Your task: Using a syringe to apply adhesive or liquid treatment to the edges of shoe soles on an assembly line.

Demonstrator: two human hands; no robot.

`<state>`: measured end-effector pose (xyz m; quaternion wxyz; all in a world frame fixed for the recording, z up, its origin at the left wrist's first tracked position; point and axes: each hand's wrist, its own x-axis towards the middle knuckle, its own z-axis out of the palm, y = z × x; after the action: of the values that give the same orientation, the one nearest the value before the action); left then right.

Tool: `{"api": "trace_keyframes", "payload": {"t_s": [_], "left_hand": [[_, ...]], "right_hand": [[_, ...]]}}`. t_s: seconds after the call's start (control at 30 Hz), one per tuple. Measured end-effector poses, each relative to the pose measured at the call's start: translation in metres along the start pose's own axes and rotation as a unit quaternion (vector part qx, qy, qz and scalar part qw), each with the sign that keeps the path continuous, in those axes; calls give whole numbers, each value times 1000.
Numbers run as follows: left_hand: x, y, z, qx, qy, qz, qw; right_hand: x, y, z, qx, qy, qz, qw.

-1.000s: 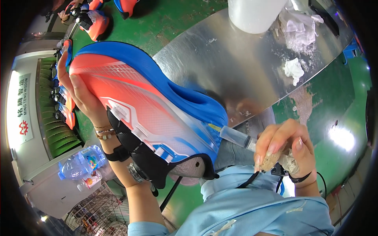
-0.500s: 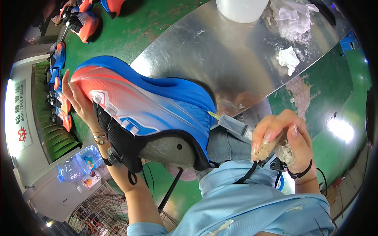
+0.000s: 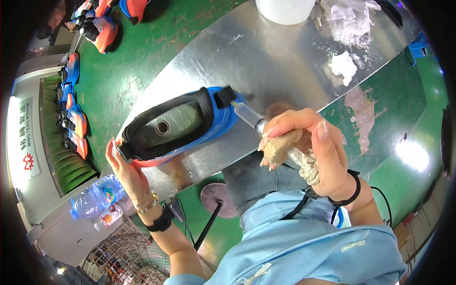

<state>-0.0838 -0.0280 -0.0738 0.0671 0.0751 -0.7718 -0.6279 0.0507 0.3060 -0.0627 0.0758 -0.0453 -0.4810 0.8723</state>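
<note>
Far left of the shoe, a pale sign panel [image 3: 28, 137] fronts a green slatted strip [image 3: 54, 142], with a row of orange-and-blue shoes [image 3: 76, 126] along it. Nearer, low and left of the shoe, are a clear plastic bottle [image 3: 97, 195] and a round wire fan cage [image 3: 121, 259]. My left hand [image 3: 130, 178] meets the shoe's left end, fingers nearly straight; I can't tell whether they grip it, as part of them is hidden. The shoe [image 3: 209, 130] itself — blue, black-collared, a grey-green form [image 3: 183, 121] inside — is over the shiny metal tabletop [image 3: 209, 52], near the side closest to me. At the shoe's right end is the tip of a clear syringe [image 3: 249, 115]; my right hand [image 3: 311, 152] has its fingers curled closed around the syringe and a rough tan block [image 3: 282, 146]. Beyond the shoe, to the upper right, the metal carries a white bucket [image 3: 285, 9], crumpled film [image 3: 349, 21] and a white scrap [image 3: 343, 67] among pale specks. Farthest right of the shoe, the green floor [image 3: 394, 109] shows a worn, brownish patch [image 3: 362, 118] and a bright glare.
</note>
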Motion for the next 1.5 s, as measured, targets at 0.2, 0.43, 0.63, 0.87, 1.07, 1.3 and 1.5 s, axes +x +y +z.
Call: {"api": "trace_keyframes", "payload": {"t_s": [0.2,0.43,0.63,0.87,1.07,1.3,1.5], "left_hand": [[-75,11,-36,-1,-27,-136,990],[-139,20,-24,-15,-43,-286,957],[-170,-3,-14,-149,-253,-326,899],[-183,-17,27,-276,-287,-353,847],[-185,-28,36,-328,-314,-344,822],[-195,-39,63,-420,-334,-369,759],[-194,-40,107,-576,-375,-392,611]], "right_hand": [[-4,1,11,34,28,6,999],[-9,-1,18,33,12,45,998],[-19,-3,21,32,16,69,997],[-26,-11,17,21,-15,79,997],[-29,-29,22,-30,-7,156,987],[-53,-55,15,-129,-29,147,980],[-76,-74,25,16,98,95,991]]}}
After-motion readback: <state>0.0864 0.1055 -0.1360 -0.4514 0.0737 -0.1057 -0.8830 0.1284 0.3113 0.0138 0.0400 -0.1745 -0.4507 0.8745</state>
